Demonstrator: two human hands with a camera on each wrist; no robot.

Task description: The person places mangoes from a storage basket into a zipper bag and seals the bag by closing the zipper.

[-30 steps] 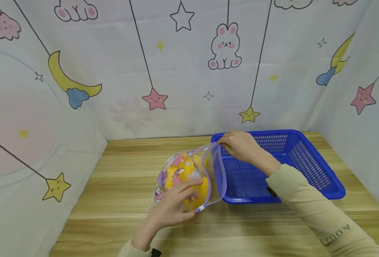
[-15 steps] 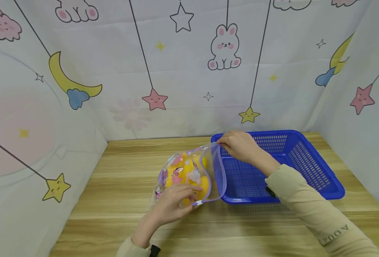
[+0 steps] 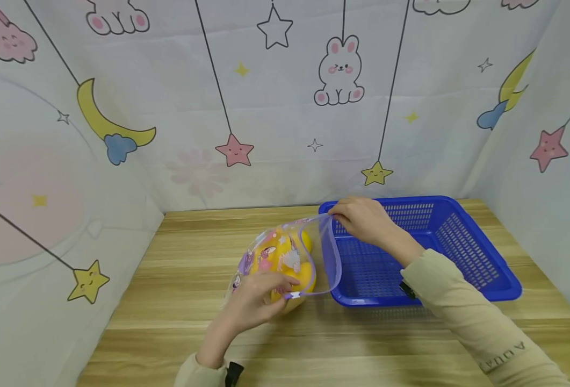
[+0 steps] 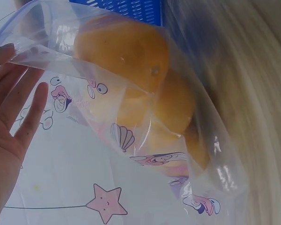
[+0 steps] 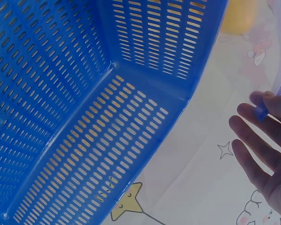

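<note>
A clear zip bag with cartoon prints and a purple zip edge sits left of the blue basket, its mouth facing right and spread apart. Inside are several rounded yellow-orange things whose kind is unclear through the plastic. My left hand pinches the near end of the bag's mouth beside the white zip slider, its other fingers loosely extended in the left wrist view. My right hand pinches the far end of the purple edge between thumb and index finger, over the basket's left rim.
The blue plastic basket with slotted walls stands at the right of the wooden table, close against the bag's mouth. A white cloth backdrop printed with stars, moons and rabbits rises behind the table and along both sides.
My left hand has moved slightly away from me, lifting the near edge of the bag and its slider up and back. The right hand stays at the far corner.
</note>
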